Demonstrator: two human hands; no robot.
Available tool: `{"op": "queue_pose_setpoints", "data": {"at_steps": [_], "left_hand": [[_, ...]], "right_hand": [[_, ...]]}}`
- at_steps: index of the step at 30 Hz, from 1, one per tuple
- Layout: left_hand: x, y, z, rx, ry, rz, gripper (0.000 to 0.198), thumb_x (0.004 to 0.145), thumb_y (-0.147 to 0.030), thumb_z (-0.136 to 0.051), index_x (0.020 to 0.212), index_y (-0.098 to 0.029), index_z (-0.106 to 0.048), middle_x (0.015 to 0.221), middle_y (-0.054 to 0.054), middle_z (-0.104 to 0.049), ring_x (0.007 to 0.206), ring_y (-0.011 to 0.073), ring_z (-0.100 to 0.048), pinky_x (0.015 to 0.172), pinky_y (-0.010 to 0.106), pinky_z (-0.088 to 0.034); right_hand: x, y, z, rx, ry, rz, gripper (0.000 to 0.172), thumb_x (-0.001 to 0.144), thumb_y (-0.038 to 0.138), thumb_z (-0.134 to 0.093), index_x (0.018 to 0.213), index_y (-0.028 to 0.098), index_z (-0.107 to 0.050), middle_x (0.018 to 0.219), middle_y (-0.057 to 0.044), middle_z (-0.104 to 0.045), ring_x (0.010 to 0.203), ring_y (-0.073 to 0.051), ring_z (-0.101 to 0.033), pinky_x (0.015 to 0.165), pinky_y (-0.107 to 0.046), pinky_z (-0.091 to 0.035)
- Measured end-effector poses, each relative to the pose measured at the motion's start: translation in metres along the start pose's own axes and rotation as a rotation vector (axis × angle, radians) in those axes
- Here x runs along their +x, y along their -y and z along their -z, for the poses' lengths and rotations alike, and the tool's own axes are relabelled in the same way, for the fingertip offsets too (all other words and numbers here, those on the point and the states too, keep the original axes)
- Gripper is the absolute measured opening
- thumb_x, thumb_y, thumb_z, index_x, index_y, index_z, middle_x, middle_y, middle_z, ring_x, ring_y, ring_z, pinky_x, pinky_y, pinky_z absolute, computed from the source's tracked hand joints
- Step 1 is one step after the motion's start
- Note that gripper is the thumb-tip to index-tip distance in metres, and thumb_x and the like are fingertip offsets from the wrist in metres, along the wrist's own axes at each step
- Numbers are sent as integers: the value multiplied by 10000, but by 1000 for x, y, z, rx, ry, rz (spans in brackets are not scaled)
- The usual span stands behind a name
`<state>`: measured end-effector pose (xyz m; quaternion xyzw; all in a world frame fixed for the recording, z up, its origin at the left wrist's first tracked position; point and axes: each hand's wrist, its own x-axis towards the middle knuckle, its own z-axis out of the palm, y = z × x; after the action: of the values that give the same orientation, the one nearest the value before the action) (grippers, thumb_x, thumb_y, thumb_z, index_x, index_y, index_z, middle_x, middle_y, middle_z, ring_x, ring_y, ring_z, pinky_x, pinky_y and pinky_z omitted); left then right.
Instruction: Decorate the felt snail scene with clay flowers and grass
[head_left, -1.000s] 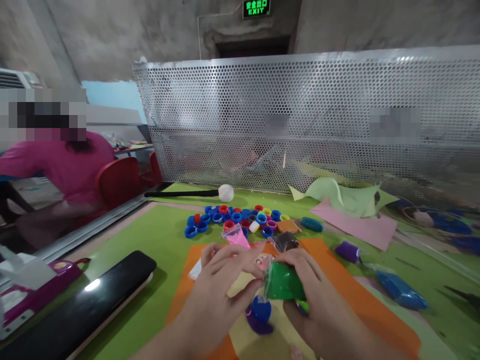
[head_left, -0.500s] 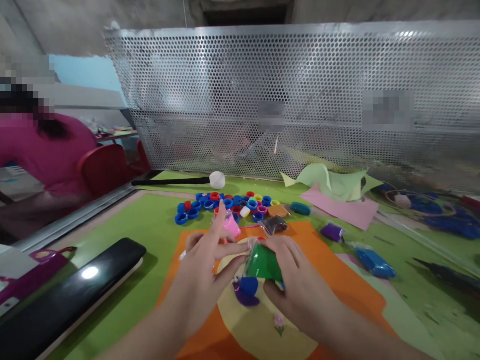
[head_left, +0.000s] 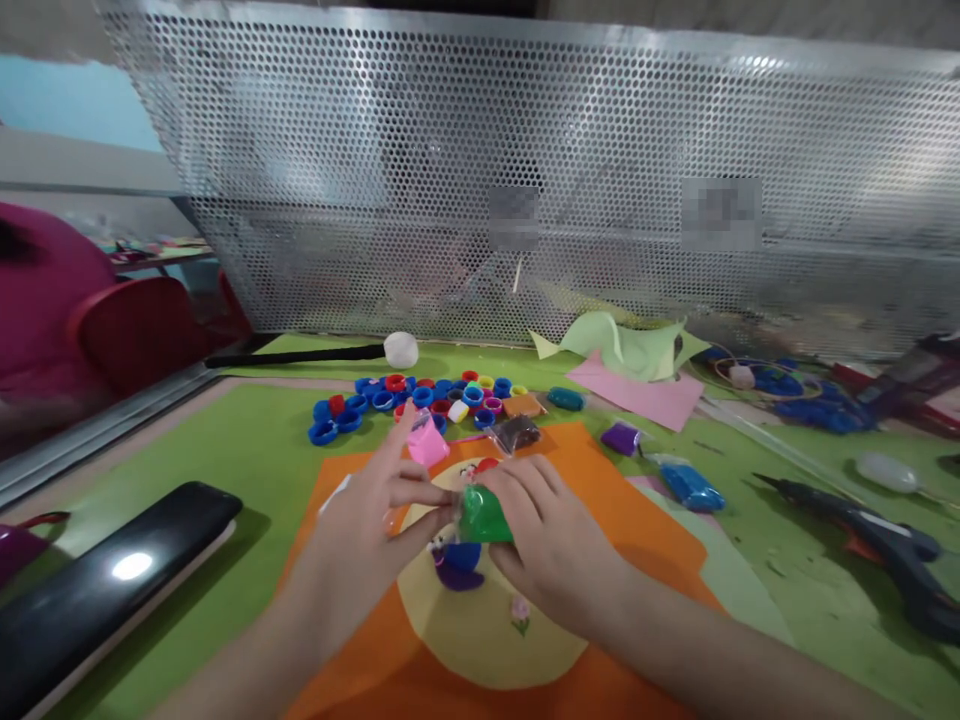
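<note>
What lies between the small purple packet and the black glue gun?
In the head view, a blue packet lies between the purple packet and the glue gun.

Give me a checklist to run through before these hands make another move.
1. Green packet held by the right hand: ok.
2. Left hand at the packet's edge: ok, thumb and a finger pinch there.
3. Packet opened: cannot tell.
4. Pale yellow circle free of overhanging hands: not ok, the packet is held above it.
5. Flower uncovered: ok, in plain view.
6. Black glue gun apart from both hands: ok.
</note>
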<state>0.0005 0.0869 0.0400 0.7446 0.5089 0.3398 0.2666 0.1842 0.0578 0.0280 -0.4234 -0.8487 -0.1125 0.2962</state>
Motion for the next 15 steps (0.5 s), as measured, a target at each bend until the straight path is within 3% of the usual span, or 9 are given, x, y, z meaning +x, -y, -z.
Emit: {"op": "queue_pose_setpoints", "data": {"at_steps": [3, 6, 9, 15], "left_hand": [[1, 1, 1, -108, 89, 33, 808, 733, -374, -598, 1385, -264, -134, 746, -14, -701, 907, 231, -618, 821, 385, -460], [2, 1, 1, -188, 151, 85, 800, 729, -329, -607, 1382, -257, -151, 760, -5, -701, 909, 226, -614, 827, 383, -458], [2, 2, -1, -210, 152, 108, 792, 719, -309, -625, 1371, -263, -178, 762, -10, -696, 926, 226, -605, 864, 401, -433], [-1, 3, -3, -196, 138, 25, 790, 704, -277, -630, 1365, -279, -197, 742, -21, -682, 891, 231, -617, 875, 412, -423]], "right_hand": [[-1, 0, -1, -77, -40, 71, 287, 749, 80, -454, 1019, 68, -548, 930, -130, -605, 847, -255, -503, 731, -396, -493], [-3, 0, -4, -179, -53, 97, 266, 780, 74, -425, 1009, 76, -561, 899, -122, -609, 835, -254, -514, 732, -396, -485], [-5, 0, -7, -213, -48, 92, 262, 784, 73, -437, 1017, 75, -557, 901, -129, -606, 843, -256, -520, 734, -405, -482], [-5, 1, -7, -232, -95, 98, 265, 814, 76, -399, 1030, 86, -553, 890, -134, -608, 834, -257, -529, 706, -406, -484]]}}
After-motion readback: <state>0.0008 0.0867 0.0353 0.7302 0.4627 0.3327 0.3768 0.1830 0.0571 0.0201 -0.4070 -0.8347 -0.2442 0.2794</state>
